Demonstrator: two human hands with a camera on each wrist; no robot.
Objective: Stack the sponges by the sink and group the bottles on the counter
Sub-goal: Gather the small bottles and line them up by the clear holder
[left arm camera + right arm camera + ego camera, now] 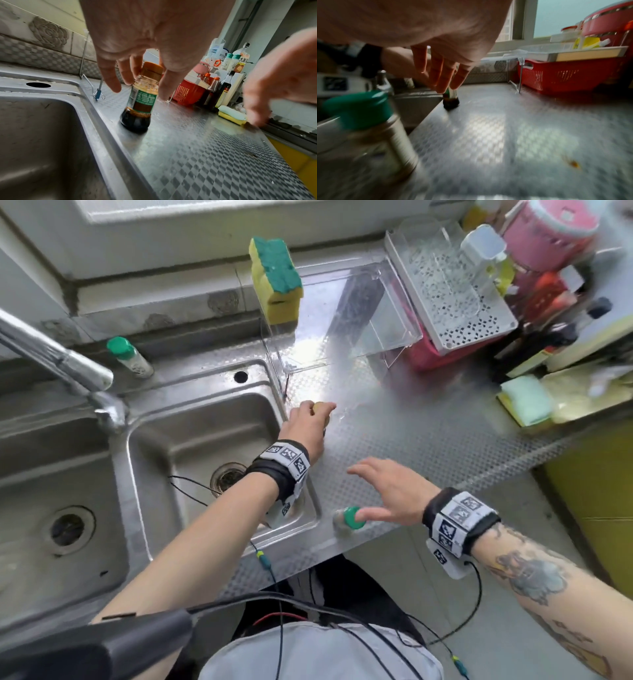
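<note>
A small brown-capped sauce bottle (145, 97) stands upright on the steel counter (428, 446), at the sink's right rim. My left hand (320, 407) grips it from above, fingers (135, 73) and thumb round its neck. A green-capped bottle (349, 518) stands near the counter's front edge. My right hand (356, 491) hovers just beside it with fingers spread, holding nothing. Another green-capped bottle (128, 356) stands behind the sink. Two yellow-green sponges (275, 278) are stacked on a clear shelf (359, 313). A third sponge (527, 402) lies at the far right.
The double sink (205, 419) and its faucet (61, 361) lie left of the bottles. A red basket (565, 75), a drying rack and several condiment bottles (224, 86) crowd the back right. The counter's front edge runs just below the right hand.
</note>
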